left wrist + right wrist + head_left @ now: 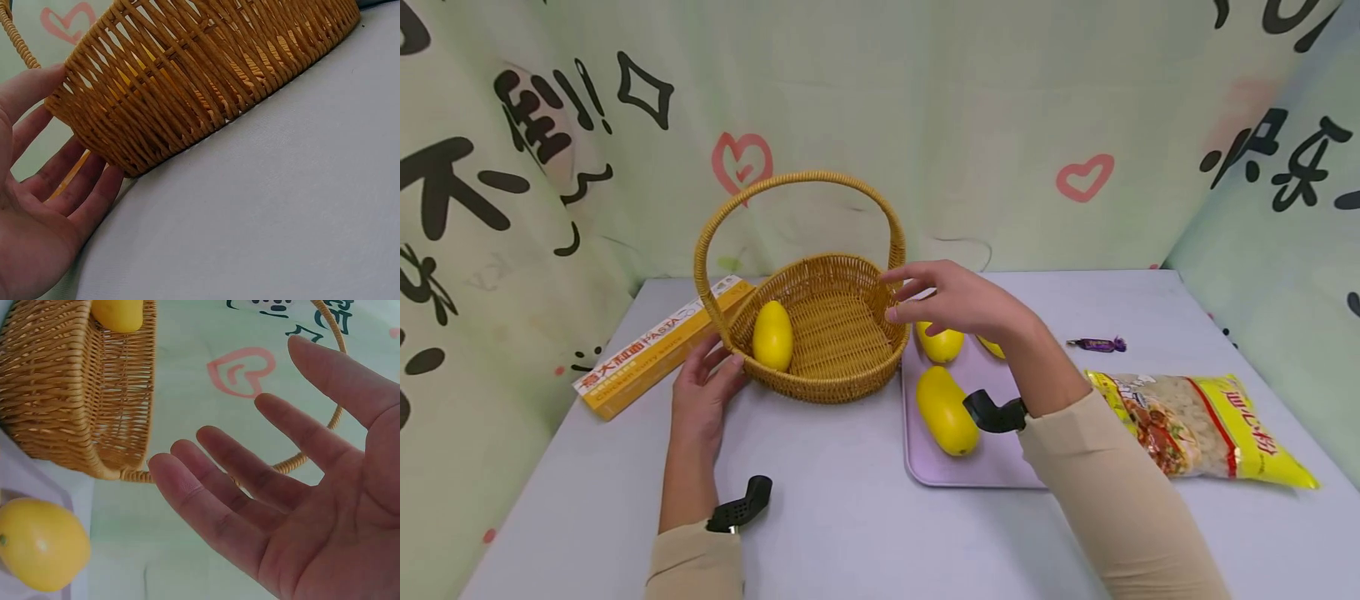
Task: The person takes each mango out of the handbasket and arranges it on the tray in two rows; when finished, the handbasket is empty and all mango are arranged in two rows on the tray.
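Note:
A wicker basket [820, 387] with a tall arched handle stands on the table, one smooth yellow mango-like fruit [772, 336] inside at its left. My left hand [703, 400] holds the basket's left side; in the left wrist view the thumb lies by the rim and the fingers reach round the wall. Over the basket's right edge hovers my right hand [951, 300], fingers spread and nothing in them, as the right wrist view confirms. On a lilac tray [925, 475] to the right lie more yellow fruits [947, 411], partly hidden by the right hand and forearm.
A long orange-and-white pasta box [655, 354] lies left of the basket, close to the left hand. Right of the tray are a small purple wrapped candy [1099, 344] and a yellow-ended food bag [1202, 429]. A printed curtain [970, 125] hangs behind the table.

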A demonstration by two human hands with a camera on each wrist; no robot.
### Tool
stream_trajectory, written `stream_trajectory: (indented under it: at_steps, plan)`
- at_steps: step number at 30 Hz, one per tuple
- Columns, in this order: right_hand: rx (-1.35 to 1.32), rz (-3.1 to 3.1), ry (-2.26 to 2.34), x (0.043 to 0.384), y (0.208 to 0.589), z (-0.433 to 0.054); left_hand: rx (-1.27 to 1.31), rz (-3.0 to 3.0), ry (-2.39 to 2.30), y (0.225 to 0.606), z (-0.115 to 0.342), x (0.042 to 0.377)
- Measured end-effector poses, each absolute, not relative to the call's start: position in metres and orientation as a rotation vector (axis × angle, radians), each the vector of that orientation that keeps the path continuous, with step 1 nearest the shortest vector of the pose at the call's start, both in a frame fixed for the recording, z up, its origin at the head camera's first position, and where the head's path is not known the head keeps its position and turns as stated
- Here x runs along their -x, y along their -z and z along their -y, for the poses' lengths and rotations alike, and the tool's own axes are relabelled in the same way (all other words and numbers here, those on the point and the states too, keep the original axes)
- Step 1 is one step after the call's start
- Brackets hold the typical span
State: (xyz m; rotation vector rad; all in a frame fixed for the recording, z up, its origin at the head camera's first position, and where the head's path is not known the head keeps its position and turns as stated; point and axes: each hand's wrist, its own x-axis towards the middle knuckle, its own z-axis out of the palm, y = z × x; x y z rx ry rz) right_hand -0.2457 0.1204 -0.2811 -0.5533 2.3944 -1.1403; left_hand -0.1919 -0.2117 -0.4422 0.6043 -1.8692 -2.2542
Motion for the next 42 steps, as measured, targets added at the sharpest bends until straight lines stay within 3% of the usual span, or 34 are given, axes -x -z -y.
stream_trajectory:
  at_steps: [9,24,42]
  plan:
    - [0.663,-2.279,1.121,0.270,0.274,-0.092,-0.612,1.860,2.260,0.446,0.212,0.191]
    - [0.601,-2.180,1.113,0.302,0.280,-0.039,-0.592,1.896,2.251,0.447,0.210,0.191]
    - [0.407,-2.113,1.056,0.323,0.324,0.018,-0.558,1.874,2.248,0.446,0.214,0.193]
